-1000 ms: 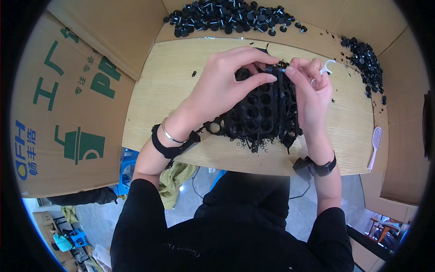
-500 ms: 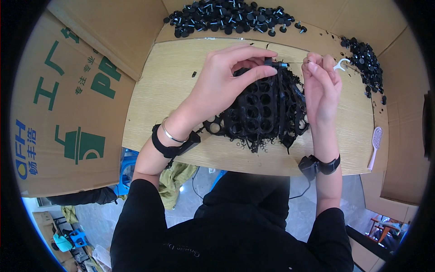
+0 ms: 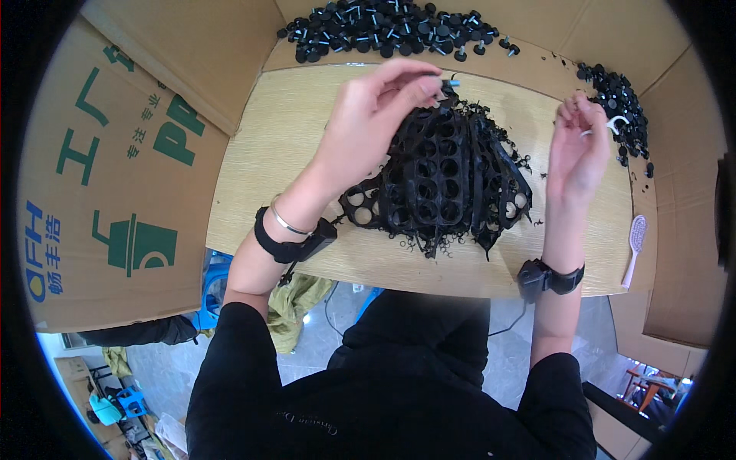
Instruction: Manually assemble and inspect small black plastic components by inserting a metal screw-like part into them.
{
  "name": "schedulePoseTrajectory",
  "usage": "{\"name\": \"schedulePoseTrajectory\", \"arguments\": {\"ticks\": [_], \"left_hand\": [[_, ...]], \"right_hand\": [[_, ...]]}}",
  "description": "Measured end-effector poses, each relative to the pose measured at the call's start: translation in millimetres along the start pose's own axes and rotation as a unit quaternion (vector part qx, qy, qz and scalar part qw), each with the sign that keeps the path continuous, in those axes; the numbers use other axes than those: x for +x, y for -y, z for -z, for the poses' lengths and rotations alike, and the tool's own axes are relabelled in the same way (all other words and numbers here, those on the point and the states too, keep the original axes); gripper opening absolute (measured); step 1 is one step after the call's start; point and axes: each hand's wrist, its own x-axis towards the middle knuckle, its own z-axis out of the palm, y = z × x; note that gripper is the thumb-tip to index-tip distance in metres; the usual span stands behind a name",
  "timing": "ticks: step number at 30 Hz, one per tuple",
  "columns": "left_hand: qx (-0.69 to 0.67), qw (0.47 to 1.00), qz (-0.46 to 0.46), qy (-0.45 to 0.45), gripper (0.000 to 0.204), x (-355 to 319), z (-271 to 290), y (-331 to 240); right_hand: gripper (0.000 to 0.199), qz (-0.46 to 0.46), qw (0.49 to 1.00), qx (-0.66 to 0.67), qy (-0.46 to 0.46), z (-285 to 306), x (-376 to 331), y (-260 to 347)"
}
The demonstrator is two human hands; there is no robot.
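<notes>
A black plastic frame with round holes lies in the middle of a pale wooden table, ragged black trimmings around its edges. My left hand hovers over the frame's far end and pinches a small black part with a light blue tip. Off to the right of the frame, my right hand is raised and holds a small white hooked tool between its fingertips. Both wrists carry black bands.
A long heap of small black parts lies at the table's far edge, a smaller heap at the far right. Cardboard walls stand on the left, back and right. A pale pink brush rests at the right edge.
My hands have drawn apart: the right one moved right, away from the frame, with the white tool. The left one lifted off the frame, pinching a small black part.
</notes>
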Motion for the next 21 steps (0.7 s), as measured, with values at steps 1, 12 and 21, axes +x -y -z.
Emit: {"name": "schedulePoseTrajectory", "arguments": {"ticks": [1,12,21], "left_hand": [[-0.017,1.000,0.011,0.005,0.026,2.8,4.4,-1.0],[-0.080,0.993,0.035,0.084,0.028,-2.3,-1.4,-7.4],[0.028,0.995,-0.071,0.066,0.028,-3.3,-4.0,-6.5]], "right_hand": [[0.033,0.030,0.998,-0.023,-0.046,-1.4,1.1,1.6],[0.038,-0.066,0.928,-0.276,0.242,-34.7,-42.1,-9.7],[0.041,0.194,0.854,-0.399,0.271,-34.5,-46.2,-16.8]]}}
